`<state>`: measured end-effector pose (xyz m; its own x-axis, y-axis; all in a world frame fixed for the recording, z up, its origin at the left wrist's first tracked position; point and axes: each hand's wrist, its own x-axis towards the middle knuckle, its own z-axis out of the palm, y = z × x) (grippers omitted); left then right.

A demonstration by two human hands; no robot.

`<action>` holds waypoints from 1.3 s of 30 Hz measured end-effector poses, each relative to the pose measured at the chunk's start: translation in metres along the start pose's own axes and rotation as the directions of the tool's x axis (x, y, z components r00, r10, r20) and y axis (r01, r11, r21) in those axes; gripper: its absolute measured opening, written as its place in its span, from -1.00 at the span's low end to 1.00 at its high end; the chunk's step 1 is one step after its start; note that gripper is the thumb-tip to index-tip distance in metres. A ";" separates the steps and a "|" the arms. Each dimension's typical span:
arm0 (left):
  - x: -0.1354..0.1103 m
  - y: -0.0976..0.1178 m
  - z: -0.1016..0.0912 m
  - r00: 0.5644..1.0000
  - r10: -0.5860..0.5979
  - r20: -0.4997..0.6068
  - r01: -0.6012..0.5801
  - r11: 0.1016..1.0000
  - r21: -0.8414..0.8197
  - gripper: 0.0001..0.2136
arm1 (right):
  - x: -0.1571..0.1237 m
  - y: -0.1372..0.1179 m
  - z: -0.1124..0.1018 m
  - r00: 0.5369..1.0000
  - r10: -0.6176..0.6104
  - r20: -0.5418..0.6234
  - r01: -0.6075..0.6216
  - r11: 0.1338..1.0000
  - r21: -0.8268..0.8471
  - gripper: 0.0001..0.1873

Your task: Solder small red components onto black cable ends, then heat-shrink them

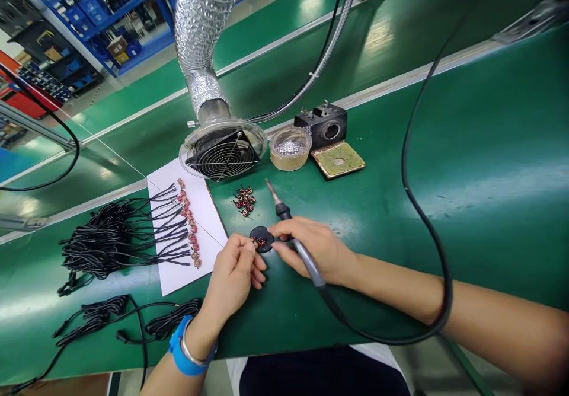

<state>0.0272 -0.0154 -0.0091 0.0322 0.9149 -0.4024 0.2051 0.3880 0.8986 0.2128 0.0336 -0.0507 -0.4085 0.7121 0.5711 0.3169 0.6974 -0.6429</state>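
Note:
My right hand (317, 248) is closed round a soldering iron (306, 259), its tip pointing up and away over the bench. The thumb and forefinger of that hand also reach the edge of a small round black dish (267, 234). Inside the dish lie tiny red, black and copper-coloured wound parts (261, 242). At the dish's left edge my left hand (234, 274) is closed in a pinch; what its fingertips hold is too small to make out. Just beyond sits a little pile of similar wound parts (244, 200).
A fume extractor (224, 153) hangs ahead on a foil duct. Behind the iron stand a round tub (290, 153), a soldering iron stand (326, 124) and a yellow sponge tray (338, 160). Black cables (102, 239) run onto white paper (178, 280) at left. The iron's cord loops over my right forearm.

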 end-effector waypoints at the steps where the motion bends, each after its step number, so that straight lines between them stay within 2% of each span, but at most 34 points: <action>1: -0.001 0.000 -0.001 1.000 0.004 0.006 -0.004 1.000 0.020 -0.73 | 0.002 -0.001 0.003 0.999 -0.008 0.034 0.008 1.000 -0.008 -0.84; 6: -0.006 0.001 -0.003 1.000 0.004 0.013 -0.006 0.993 0.119 -0.81 | 0.007 -0.001 0.018 0.997 -0.027 0.077 0.030 0.999 -0.041 -0.86; 11: -0.010 0.006 -0.005 0.999 0.033 0.038 -0.038 0.990 0.139 -0.81 | 0.008 -0.003 0.014 0.996 -0.071 -0.048 0.072 0.997 0.027 -0.78; 13: -0.012 0.008 -0.007 0.997 0.058 0.055 -0.065 0.990 0.128 -0.80 | 0.008 -0.006 0.005 0.997 -0.003 -0.076 0.012 0.993 0.120 -0.69; 14: -0.013 0.009 -0.008 0.995 0.074 0.065 -0.082 0.988 0.129 -0.80 | 0.008 -0.008 0.000 0.997 0.059 -0.050 -0.048 0.980 0.193 -0.64; 15: -0.014 0.009 -0.008 0.993 0.091 0.075 -0.101 0.985 0.137 -0.80 | 0.007 -0.010 -0.004 0.992 0.130 0.003 -0.125 0.952 0.281 -0.59; 17: -0.015 0.010 -0.009 0.986 0.136 0.093 -0.150 0.976 0.158 -0.81 | 0.005 -0.015 -0.009 0.958 0.241 0.155 -0.286 0.840 0.462 -0.52; 19: -0.015 0.010 -0.010 0.976 0.189 0.106 -0.206 0.961 0.186 -0.83 | 0.004 -0.019 -0.011 0.917 0.280 0.284 -0.398 0.702 0.590 -0.51; 21: -0.016 0.011 -0.010 0.964 0.242 0.111 -0.262 0.935 0.240 -0.84 | 0.003 -0.022 -0.012 0.896 0.289 0.337 -0.443 0.633 0.635 -0.58; 23: -0.016 0.013 -0.011 0.951 0.291 0.110 -0.311 0.890 0.333 -0.85 | 0.004 -0.023 -0.013 0.893 0.296 0.338 -0.448 0.648 0.616 -0.69; 26: -0.017 0.015 -0.012 0.927 0.352 0.130 -0.371 0.809 0.457 -0.86 | 0.006 -0.023 -0.017 0.899 0.287 0.331 -0.430 0.723 0.540 -0.81; 33: -0.018 0.020 -0.012 0.852 0.455 0.259 -0.521 0.686 0.508 -0.85 | 0.010 -0.023 -0.031 0.911 0.158 0.382 -0.308 0.876 0.372 -0.76; 39: -0.017 0.017 -0.012 0.814 0.466 0.347 -0.576 0.570 0.586 -0.83 | 0.008 -0.023 -0.032 0.902 0.098 0.421 -0.245 0.918 0.311 -0.71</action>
<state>0.0181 -0.0227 0.0155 0.4607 0.8870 0.0301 0.6716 -0.3706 0.6415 0.2298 0.0266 -0.0148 -0.6974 0.6762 0.2375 0.1249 0.4410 -0.8888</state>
